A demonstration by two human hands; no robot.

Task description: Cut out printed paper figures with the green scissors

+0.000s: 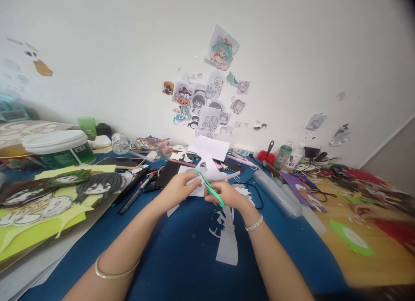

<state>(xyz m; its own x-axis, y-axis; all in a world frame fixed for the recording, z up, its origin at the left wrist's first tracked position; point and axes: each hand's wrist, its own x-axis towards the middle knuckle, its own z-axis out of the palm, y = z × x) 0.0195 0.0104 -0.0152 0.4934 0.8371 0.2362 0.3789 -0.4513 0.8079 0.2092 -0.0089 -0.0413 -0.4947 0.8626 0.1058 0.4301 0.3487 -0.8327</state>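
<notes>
Head view, and from where I stand the nearest things are a bangle [112, 277] on the left forearm and a beaded bracelet [253, 224] at the right wrist, both over a dark blue table covering [181, 262]. Just beyond, below the right hand, lie white paper offcuts [227, 251], one broad strip and some thin curled slivers, so I'd judge a fair amount of trimming is already done.

Past those, the right hand [228, 194] has its fingers closed round the handles of green scissors [211, 189], which slant up toward the left hand [183, 184]. That hand's fingers are drawn narrow, seemingly pinching the edge of the white paper [212, 170], though the fingertips are partly hidden. The paper sits between and just beyond the two hands, its curved edges and a long pointed flap showing; to my eye the cutting is partway through, with that flap perhaps left to trim. I can't make out any drawing on it.

Farther back, a black notebook [168, 175] lies left of the paper, and a blank white sheet [212, 148] stands before the wall, where a cluster of cartoon drawings [210, 119] hangs, several of them cut to outline.
</notes>
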